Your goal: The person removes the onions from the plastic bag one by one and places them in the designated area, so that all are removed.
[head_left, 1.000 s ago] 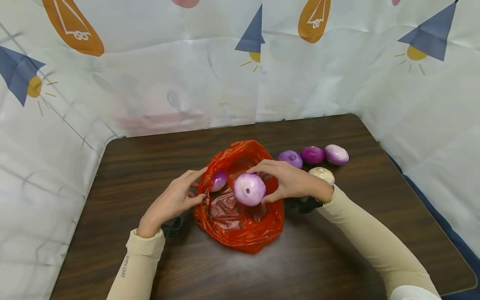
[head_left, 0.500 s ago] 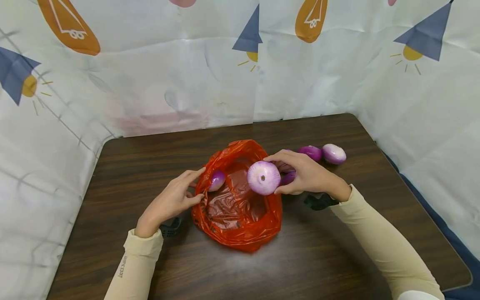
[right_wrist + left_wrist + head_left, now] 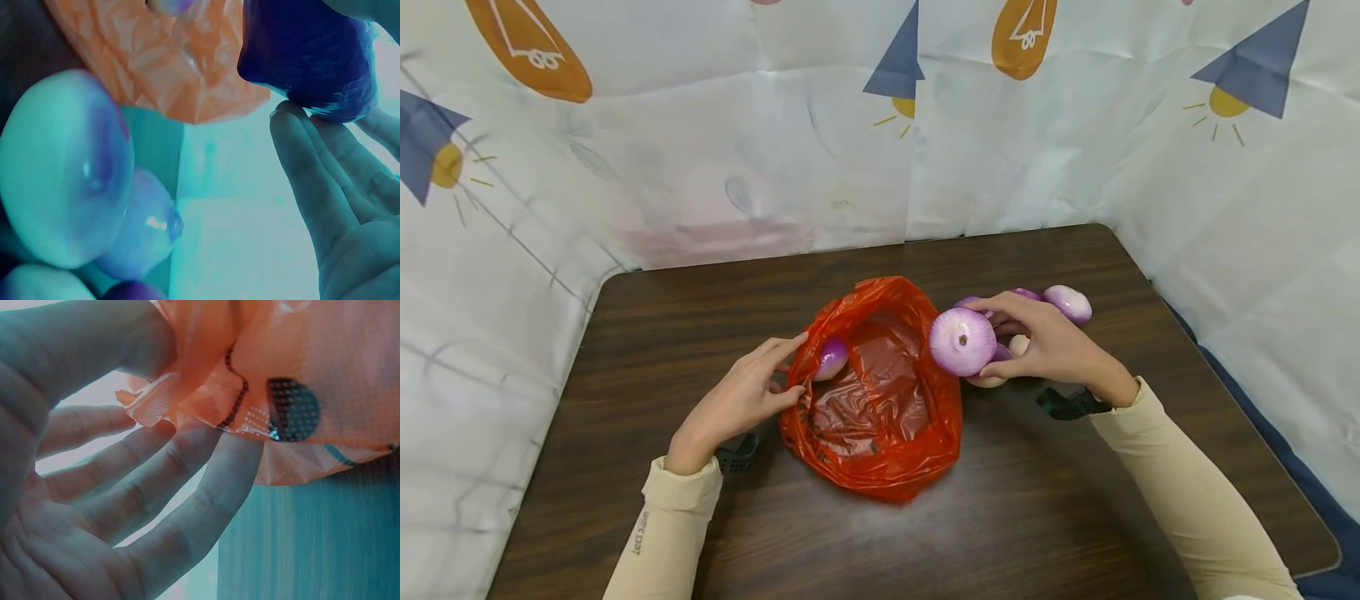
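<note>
My left hand [image 3: 737, 404] holds the left rim of an open red plastic bag [image 3: 917, 454], thumb on one side of the film and fingers on the other. In the left wrist view the bag [image 3: 350, 381] bunches between thumb and fingers. One purple onion [image 3: 832, 360] lies inside, against the bag's left wall. My right hand [image 3: 1060, 346] grips a round pale-purple onion [image 3: 962, 342] at the bag's right edge, root end toward the head camera. The right wrist view shows this onion [image 3: 306, 56] dark, raised over the fingertips.
Several more onions lie right of the bag, partly hidden by my right hand; a purple-and-white onion [image 3: 1067, 304] is farthest right. A large pale onion [image 3: 69, 169] shows in the right wrist view. Behind the dark wooden table [image 3: 700, 292] hangs a patterned white curtain [image 3: 760, 142].
My right hand has carried the onion rightward, from over the bag's opening to its right edge. The left hand keeps its hold on the rim.
</note>
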Motion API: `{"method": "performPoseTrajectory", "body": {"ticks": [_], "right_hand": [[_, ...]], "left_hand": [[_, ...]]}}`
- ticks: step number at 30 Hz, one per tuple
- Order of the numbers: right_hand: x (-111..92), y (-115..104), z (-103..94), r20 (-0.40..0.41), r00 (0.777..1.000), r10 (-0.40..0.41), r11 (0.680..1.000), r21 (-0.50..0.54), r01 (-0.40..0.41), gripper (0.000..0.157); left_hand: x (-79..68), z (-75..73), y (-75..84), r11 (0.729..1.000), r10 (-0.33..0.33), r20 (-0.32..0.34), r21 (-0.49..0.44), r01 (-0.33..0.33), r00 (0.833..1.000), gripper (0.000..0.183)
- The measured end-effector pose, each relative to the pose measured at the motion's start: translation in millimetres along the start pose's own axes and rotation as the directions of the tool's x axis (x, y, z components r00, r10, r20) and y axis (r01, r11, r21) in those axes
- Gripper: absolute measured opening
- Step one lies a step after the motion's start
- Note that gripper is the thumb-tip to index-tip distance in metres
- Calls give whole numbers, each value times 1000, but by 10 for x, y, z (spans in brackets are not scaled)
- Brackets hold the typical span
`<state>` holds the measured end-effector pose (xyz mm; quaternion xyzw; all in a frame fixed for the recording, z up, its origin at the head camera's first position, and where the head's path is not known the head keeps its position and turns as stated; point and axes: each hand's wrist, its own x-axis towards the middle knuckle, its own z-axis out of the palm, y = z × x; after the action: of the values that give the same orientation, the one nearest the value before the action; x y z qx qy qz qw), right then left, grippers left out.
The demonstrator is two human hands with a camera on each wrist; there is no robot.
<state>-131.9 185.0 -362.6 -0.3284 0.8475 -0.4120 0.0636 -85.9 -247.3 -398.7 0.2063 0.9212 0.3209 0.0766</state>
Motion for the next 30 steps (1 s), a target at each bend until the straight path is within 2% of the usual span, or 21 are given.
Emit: {"method": "performPoseTrajectory", "body": {"ticks": [7,17,21,30], "right_hand": [[-105,113,-60,-40,999,-17,1000,14,18,77],[-268,221,-153,-97,995,32,998,58,-27,79],[-335,252,-193,-111,991,75,994,88,-66,81],[-466,356,-287,-173,980,102,992,-51,-113,84]], "left_hand": [[-11,-5,6,1000,-7,3,11,7,1000,76],[-6,-2,13,1000,-7,4,9,7,1000,76],[-3,-3,15,1000,-9,5,8,9,1000,76],[0,-2,18,1000,-10,6,11,10,1000,76]]}}
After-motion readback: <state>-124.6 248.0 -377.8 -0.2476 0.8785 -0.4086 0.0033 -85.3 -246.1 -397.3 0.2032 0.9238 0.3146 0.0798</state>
